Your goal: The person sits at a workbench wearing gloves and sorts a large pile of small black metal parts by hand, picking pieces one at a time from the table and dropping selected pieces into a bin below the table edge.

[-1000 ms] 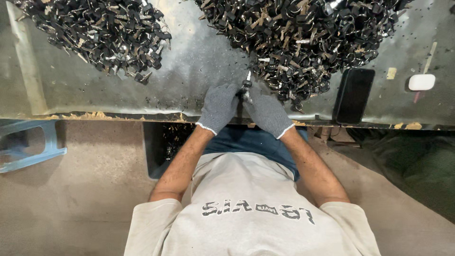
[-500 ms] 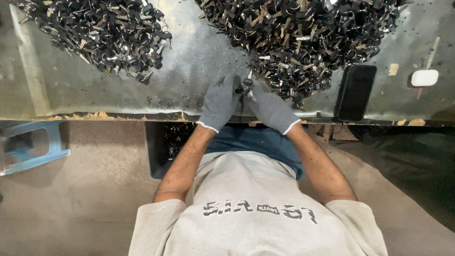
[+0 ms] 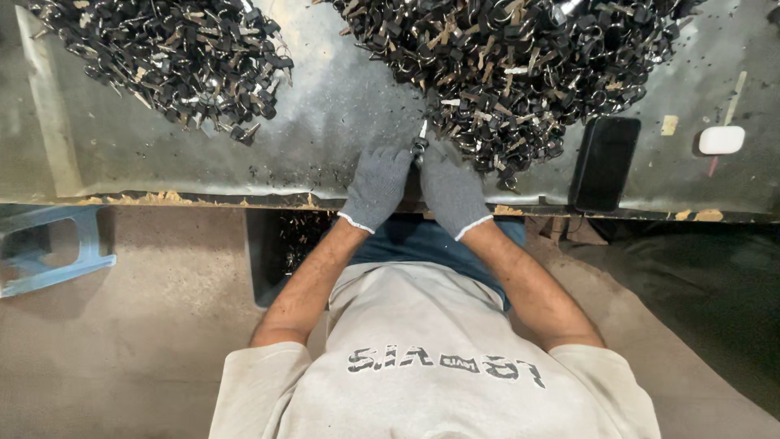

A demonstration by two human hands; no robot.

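Both my gloved hands meet at mid-frame over one small black-and-metal part.

My left hand (image 3: 378,185) and right hand (image 3: 451,191) are closed together, fingertips pinching the small part (image 3: 420,144) at the lower edge of the big pile (image 3: 520,73) in the upper centre of the frame. A smaller pile (image 3: 171,61) lies upper left on the grey tabletop (image 3: 333,106). A black phone (image 3: 605,162) and a white case (image 3: 721,140) lie at right.
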